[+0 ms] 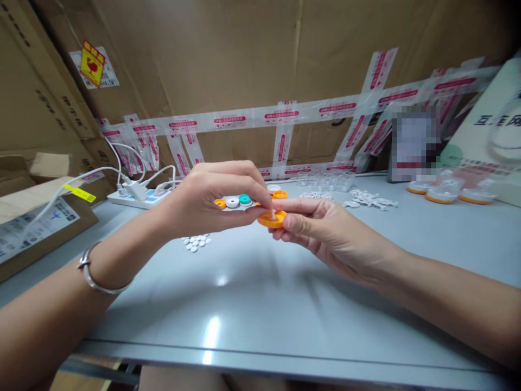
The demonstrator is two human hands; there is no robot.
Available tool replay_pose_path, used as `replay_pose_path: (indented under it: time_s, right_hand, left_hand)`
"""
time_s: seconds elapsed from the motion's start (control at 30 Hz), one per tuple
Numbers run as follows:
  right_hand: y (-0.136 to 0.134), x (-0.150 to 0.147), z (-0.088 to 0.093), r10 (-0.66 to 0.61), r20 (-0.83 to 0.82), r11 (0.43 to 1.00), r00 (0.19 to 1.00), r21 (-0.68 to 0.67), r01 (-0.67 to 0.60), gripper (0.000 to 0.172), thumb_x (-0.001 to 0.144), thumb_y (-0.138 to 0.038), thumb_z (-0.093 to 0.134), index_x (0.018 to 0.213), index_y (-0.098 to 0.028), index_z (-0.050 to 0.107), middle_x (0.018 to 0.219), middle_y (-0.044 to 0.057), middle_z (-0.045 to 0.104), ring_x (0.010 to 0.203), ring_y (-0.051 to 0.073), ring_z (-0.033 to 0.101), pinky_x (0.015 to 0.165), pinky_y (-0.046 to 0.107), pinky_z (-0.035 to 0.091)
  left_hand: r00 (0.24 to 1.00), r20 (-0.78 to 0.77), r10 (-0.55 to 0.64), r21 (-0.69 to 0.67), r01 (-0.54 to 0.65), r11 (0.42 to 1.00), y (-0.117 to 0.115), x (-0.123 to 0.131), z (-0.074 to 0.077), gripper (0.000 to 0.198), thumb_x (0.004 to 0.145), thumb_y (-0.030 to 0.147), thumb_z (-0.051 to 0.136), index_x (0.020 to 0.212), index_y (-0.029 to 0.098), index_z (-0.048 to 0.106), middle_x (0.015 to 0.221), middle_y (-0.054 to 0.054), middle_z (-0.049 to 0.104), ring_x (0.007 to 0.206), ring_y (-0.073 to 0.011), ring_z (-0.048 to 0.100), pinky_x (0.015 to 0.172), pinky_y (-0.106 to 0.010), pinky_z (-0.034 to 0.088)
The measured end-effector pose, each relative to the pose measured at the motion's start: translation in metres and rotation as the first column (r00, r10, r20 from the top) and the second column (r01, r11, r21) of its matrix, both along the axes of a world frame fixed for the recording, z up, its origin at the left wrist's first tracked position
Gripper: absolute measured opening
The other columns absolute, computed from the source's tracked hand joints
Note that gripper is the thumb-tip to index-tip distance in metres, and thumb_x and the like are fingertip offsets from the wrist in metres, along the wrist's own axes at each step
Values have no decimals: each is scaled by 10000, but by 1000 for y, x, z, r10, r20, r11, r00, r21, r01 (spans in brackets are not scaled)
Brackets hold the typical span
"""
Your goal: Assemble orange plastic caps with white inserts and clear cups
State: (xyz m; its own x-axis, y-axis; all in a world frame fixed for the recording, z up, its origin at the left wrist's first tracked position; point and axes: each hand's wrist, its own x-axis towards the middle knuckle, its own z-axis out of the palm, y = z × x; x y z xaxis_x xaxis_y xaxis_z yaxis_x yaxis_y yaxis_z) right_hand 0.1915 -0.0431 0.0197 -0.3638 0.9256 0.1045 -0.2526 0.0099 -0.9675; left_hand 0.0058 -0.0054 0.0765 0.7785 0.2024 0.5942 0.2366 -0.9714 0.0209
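Above the grey table, my right hand [331, 228] grips a shallow round orange plastic base [266, 221] by its right edge, between thumb and fingers. A small white stem-like piece [273, 214] stands upright in the middle of the base. My left hand [222, 198] reaches over from the left, thumb and fingertips closed at the white piece and touching the base's left side. Fingers partly hide where the piece meets the base. Just behind the hands lie round parts: a teal one [244, 200], a white one [232, 202] and orange ones [280, 194].
Small white discs [195, 243] lie left of centre. Clear plastic cups [325, 180] and a pile of white pieces [370, 200] are at the back. Clear domes on orange bases [442, 191] stand at right. A power strip [138, 201] and cardboard box [44, 228] are left.
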Motion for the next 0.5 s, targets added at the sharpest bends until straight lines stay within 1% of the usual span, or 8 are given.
replay_pose_path:
  time_s: [0.1, 0.23, 0.27, 0.37, 0.5]
  right_hand:
    - [1, 0, 0, -15, -11, 1000, 1000, 3, 15, 206, 635, -316, 744, 828, -243, 733, 881, 8, 704, 769, 117, 616, 758, 267, 493]
    - [3, 2, 2, -31, -6, 999, 999, 33, 31, 194, 633, -325, 747, 814, -257, 729, 955, 7, 699, 809, 125, 615, 787, 284, 485]
    - [3, 2, 2, -32, -5, 999, 999, 41, 32, 192, 633, -328, 747, 813, -263, 728, 965, 5, 698, 817, 126, 616, 804, 293, 478]
    - [5, 3, 2, -29, -3, 998, 1000, 52, 29, 210, 634, -332, 749, 833, -266, 725, 974, 9, 698, 845, 134, 618, 849, 311, 460]
    - [6, 6, 2, -21, -10, 998, 1000, 62, 21, 235, 658, -338, 736, 878, -259, 719, 964, 8, 701, 845, 130, 621, 865, 300, 458]
  left_hand:
    - [999, 22, -47, 4, 47, 999, 1, 0, 0, 109, 774, 152, 588, 761, 224, 668, 773, -14, 662, 688, -99, 615, 638, -190, 490]
    - [990, 84, -116, -25, 118, 993, 3, 0, 0, 61, 760, 155, 617, 788, 188, 659, 756, -33, 655, 686, -105, 606, 620, -202, 498]
    - [990, 78, -117, -35, 121, 992, 4, 0, -1, 57, 746, 174, 640, 799, 186, 658, 765, -36, 659, 694, -108, 608, 629, -202, 502]
    - [994, 45, -104, -32, 105, 994, 6, 1, -4, 130, 705, 206, 694, 827, 185, 655, 790, -36, 671, 718, -110, 616, 668, -194, 506]
    - [990, 92, -109, 26, 107, 994, 10, 4, -11, 103, 745, 164, 654, 848, 164, 643, 785, -37, 673, 716, -97, 619, 665, -183, 507]
